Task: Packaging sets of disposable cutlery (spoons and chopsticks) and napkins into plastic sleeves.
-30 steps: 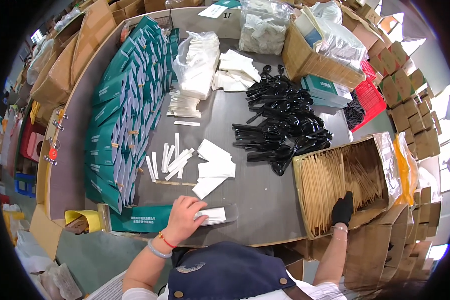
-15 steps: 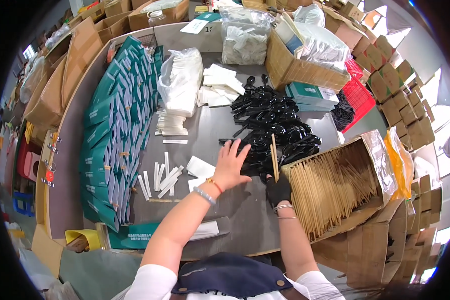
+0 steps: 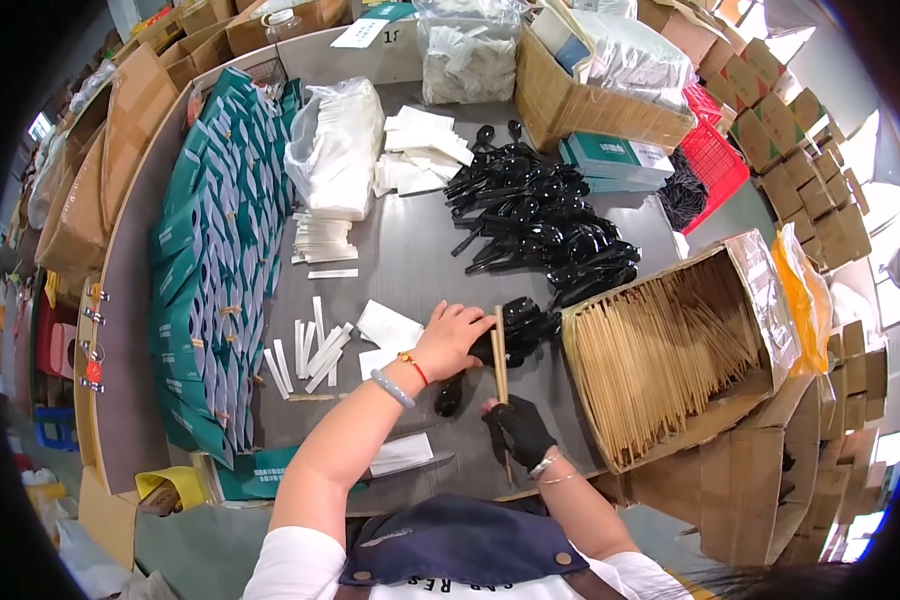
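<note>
Head view: the gloved right hand (image 3: 522,430) grips what look like two wooden chopsticks (image 3: 500,365). At their upper end the left hand (image 3: 452,342) curls, its hold unclear; below it, one black spoon (image 3: 449,397). Loose fingers could let the sticks splay. Rightward, one box (image 3: 763,292), sticks uncountable.

I make out a dark two-digit number (image 3: 391,37) on the back wall (image 3: 402,66). On my feed, white lettering runs across the pack (image 3: 252,474) and the stacked boxes (image 3: 602,158), and smaller white print marks the green pouches (image 3: 192,290). Dark capitals stand upside down on the shirt (image 3: 460,590). Print on the sheet (image 3: 362,33) is too small for me to read.
</note>
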A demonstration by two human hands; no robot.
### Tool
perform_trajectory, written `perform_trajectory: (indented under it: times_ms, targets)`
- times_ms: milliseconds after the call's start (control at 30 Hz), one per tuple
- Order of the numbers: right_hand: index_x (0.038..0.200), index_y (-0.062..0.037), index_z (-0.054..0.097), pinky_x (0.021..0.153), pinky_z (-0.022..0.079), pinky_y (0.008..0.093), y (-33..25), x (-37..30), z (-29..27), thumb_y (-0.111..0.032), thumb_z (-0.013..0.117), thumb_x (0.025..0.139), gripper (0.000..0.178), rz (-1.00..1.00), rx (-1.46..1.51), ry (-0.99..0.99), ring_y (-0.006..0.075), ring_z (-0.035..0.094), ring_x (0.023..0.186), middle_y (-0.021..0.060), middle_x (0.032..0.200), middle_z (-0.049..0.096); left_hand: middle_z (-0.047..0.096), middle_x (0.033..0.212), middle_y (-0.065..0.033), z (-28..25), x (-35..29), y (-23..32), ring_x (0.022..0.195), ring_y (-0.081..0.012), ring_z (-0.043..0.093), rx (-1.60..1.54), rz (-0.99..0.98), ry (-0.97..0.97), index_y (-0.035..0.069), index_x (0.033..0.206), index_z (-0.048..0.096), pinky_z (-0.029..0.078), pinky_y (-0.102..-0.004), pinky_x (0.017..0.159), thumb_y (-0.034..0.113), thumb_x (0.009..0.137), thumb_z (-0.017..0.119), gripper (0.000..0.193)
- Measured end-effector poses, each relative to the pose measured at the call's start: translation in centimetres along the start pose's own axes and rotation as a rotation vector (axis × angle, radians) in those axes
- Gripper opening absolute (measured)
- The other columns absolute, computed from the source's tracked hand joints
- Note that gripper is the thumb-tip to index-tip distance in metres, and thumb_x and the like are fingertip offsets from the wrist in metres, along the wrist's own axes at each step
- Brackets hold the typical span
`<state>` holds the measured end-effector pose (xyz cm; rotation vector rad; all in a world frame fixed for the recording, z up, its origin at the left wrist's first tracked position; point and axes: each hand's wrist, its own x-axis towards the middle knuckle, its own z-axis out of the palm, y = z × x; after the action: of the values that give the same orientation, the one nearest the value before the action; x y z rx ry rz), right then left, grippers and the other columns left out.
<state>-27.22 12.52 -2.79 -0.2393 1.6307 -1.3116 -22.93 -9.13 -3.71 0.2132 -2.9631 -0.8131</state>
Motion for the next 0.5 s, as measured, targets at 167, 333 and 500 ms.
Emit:
perform_trajectory:
  times_ms: [167,333,500]
  targets:
    - [0.102,-0.0034,0.066,0.062,0.045,0.0258,-1.6,-2.7,-2.8,-0.022,0.059,0.095,0.021,-0.299,-0.032,0.147,0.0092,0.057,0.069,0.001,0.076,0.061,0.05,0.13,-0.0102,-1.1,-3.1,2.1,0.121,-0.0303,0.046,0.004,0.046,0.253,0.011,0.133,0.052,0.036,-0.0464,0.103,0.02,0.068,0.081,0.072]
    - [0.101,-0.0052,0.063,0.062,0.047,0.0299,-0.9,-0.7,-1.5,-0.023,0.065,0.09,0.021,-0.472,-0.484,0.151,0.0166,0.061,0.068,0.0076,0.076,0.062,0.065,0.102,-0.0107,-1.9,-10.8,4.3,0.095,-0.0324,0.058,-0.173,-0.152,0.406,0.006,0.103,0.065,0.047,-0.041,0.082,0.013,0.074,0.075,0.031]
    - [0.095,-0.0054,0.059,0.073,0.05,0.0451,-2.5,1.0,5.1,-0.047,0.073,0.077,0.048,-0.368,-1.055,0.171,0.0338,0.063,0.088,0.0129,0.093,0.063,0.064,0.097,-0.0069,-0.7,-18.7,7.3,0.092,-0.0298,0.056,-0.075,-0.238,0.345,0.008,0.099,0.067,0.045,-0.0398,0.08,0.012,0.074,0.073,0.025]
